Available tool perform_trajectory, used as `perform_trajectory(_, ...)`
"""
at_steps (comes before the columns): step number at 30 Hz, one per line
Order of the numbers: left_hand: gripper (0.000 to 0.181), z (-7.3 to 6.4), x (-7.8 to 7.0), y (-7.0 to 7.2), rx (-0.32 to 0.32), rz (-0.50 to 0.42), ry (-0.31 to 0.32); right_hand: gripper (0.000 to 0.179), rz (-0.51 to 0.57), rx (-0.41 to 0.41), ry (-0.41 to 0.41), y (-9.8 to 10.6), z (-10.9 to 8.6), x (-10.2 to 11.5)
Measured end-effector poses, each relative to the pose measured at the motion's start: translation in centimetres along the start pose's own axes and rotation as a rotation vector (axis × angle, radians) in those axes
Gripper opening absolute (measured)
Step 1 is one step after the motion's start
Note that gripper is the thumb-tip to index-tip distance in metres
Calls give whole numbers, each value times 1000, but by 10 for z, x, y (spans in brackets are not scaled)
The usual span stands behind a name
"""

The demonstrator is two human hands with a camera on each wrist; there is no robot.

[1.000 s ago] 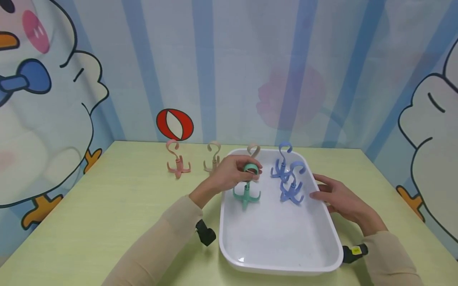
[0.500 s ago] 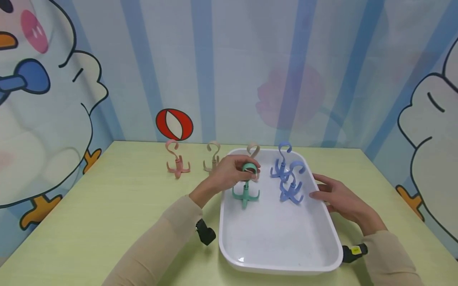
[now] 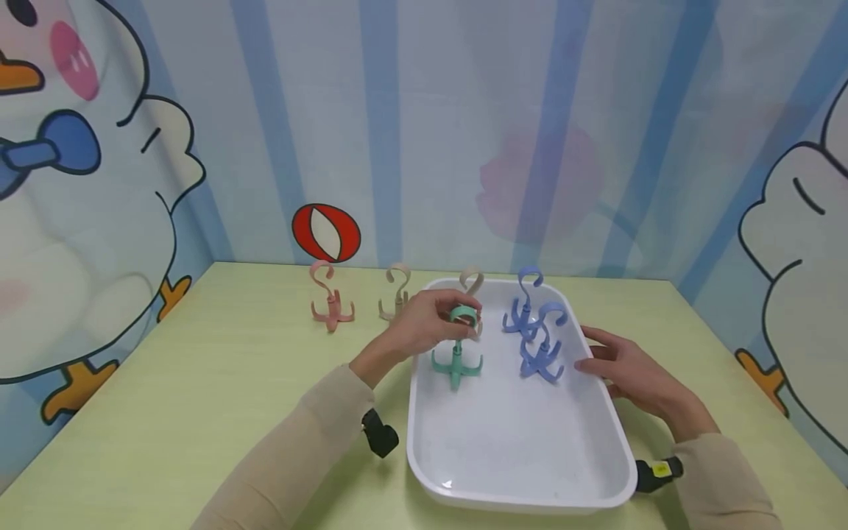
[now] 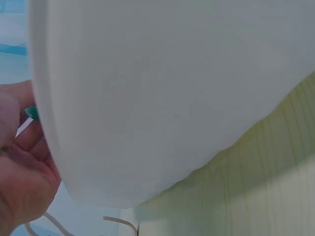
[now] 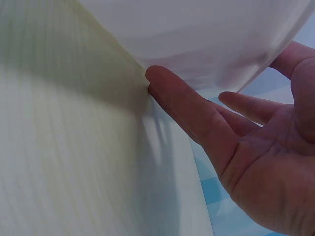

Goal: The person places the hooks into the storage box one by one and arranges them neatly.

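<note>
My left hand [image 3: 430, 320] pinches the curved top of a green four-prong hook [image 3: 457, 364] in the left part of a white tray [image 3: 490, 449]. In the left wrist view, the tray's outer wall [image 4: 147, 98] hides most of the green hook [image 4: 32, 112]. My right hand [image 3: 629, 368] holds the tray's right side, its thumb over the rim. Seen from the right wrist, the other fingers [image 5: 192, 108] lie fairly straight along the outer wall. Two blue hooks [image 3: 523, 316] stand together inside the tray. Behind my left hand shows the top of a beige hook [image 3: 472, 280].
On the table [image 3: 265, 412], left of the tray, stand a pink hook [image 3: 333, 313] and another beige hook [image 3: 399, 278], partly covered by my left hand. A striped curtain backdrop [image 3: 430, 147] with cartoon birds hangs behind the table's far edge.
</note>
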State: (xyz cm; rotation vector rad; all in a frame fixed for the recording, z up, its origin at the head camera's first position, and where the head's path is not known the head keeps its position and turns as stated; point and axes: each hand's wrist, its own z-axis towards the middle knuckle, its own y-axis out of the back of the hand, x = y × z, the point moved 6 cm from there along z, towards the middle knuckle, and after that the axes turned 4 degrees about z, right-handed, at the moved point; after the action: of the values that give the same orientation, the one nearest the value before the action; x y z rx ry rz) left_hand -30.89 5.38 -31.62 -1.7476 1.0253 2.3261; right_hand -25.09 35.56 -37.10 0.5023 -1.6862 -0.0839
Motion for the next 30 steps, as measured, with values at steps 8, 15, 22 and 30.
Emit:
perform_trajectory(8,47,0,0,8,-11,-3,-15,84,-10,-6,2,0,1,0)
perform_trajectory(15,46,-3,-3,15,-18,-23,-59,84,-17,-10,0,0,1,-1)
perform_trajectory(22,51,-7,-3,22,-27,-34,-59,84,-25,-9,-6,0,1,-1)
perform_trajectory(30,49,-10,0,30,-35,-46,-55,83,-18,-5,-1,0,1,0)
